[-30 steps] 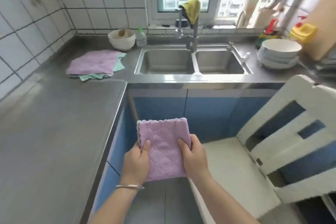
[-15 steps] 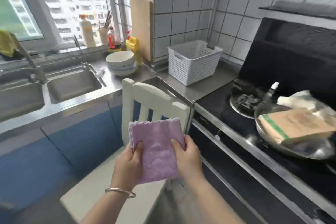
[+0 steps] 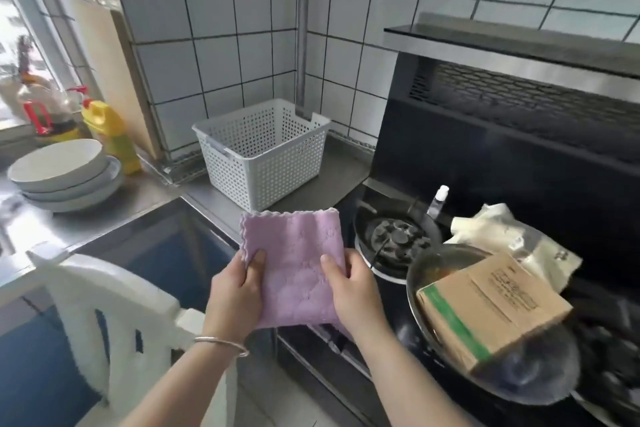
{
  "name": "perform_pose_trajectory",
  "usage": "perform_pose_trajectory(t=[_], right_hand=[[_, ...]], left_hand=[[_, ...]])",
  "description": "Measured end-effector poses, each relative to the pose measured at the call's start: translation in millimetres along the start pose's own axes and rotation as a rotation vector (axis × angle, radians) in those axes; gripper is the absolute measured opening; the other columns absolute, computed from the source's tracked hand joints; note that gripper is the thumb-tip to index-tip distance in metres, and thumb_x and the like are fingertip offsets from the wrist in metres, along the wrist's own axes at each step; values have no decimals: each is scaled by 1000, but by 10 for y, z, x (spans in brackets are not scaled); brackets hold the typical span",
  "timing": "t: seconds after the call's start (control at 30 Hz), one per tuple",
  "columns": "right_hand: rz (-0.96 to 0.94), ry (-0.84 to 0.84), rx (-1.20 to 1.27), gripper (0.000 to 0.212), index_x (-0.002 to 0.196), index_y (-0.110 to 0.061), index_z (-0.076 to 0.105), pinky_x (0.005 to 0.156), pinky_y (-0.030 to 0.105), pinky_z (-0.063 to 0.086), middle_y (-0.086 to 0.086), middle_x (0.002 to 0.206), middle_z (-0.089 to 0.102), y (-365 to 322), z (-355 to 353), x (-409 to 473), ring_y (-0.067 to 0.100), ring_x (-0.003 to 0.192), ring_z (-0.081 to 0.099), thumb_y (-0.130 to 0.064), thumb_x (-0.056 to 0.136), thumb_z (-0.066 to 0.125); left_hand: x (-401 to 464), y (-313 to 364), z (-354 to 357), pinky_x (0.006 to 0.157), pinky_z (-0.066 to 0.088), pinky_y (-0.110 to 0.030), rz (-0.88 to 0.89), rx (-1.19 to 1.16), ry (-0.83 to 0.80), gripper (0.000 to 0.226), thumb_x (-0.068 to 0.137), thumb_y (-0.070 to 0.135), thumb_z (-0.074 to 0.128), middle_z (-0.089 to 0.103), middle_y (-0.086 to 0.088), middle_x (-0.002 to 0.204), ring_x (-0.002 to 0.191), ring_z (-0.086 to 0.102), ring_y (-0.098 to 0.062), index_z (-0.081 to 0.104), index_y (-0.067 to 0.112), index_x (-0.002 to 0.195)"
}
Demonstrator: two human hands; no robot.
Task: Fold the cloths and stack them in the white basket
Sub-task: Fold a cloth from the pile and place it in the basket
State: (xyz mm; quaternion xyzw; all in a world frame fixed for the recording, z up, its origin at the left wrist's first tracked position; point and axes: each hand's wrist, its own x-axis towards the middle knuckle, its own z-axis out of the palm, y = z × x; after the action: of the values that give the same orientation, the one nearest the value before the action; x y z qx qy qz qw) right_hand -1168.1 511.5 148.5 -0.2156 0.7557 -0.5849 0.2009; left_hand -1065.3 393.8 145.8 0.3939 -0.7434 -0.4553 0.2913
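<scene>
Along the far right, a black range hood (image 3: 519, 107) rises over a black gas stove (image 3: 394, 239), the largest things in view. Near left stands a white chair (image 3: 114, 315) against blue cabinets. On the steel counter (image 3: 311, 191) in the far corner sits the white basket (image 3: 263, 146), perforated and with nothing visible inside it. A wok (image 3: 491, 367) at near right carries a brown cardboard box (image 3: 491, 308) with a green stripe; its printed label is too blurred to read. Stacked white bowls (image 3: 65, 173) sit at far left beside a yellow bottle (image 3: 110, 132). At centre, well short of the basket, a folded lilac cloth (image 3: 294, 260) is held in the air: the left hand (image 3: 235, 295) pinches its left edge, thumb on top, and the right hand (image 3: 353, 291) grips its right edge likewise. A silver bangle (image 3: 221, 345) circles the left wrist.
</scene>
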Motion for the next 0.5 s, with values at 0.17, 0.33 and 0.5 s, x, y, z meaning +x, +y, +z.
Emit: perform_pose_trajectory(t=[0.17,0.33,0.5], right_hand=[[85,-26,34,4,92,-31,54,75,24,49,-8,97,64,27,-373,749,8,91,61,-31,88,56],[154,-83,-3,14,99,-27,58,88,34,52,-7,98,67,80,-514,1530,11,93,63,-34,86,58],[141,-173,-64,20,104,-15,62,88,35,53,-2,99,69,-33,-415,2284,15,95,65,-26,88,58]], left_hand=[[595,233,533,71,35,-30,-11,-11,-15,19,97,23,43,64,-8,90,86,57,-28,60,17,93],[1179,347,940,72,33,-31,-4,76,43,29,97,25,41,66,-20,103,96,58,-35,62,7,107],[1701,412,1057,61,32,-39,-32,29,140,26,97,30,38,58,-3,72,77,53,-34,50,14,80]])
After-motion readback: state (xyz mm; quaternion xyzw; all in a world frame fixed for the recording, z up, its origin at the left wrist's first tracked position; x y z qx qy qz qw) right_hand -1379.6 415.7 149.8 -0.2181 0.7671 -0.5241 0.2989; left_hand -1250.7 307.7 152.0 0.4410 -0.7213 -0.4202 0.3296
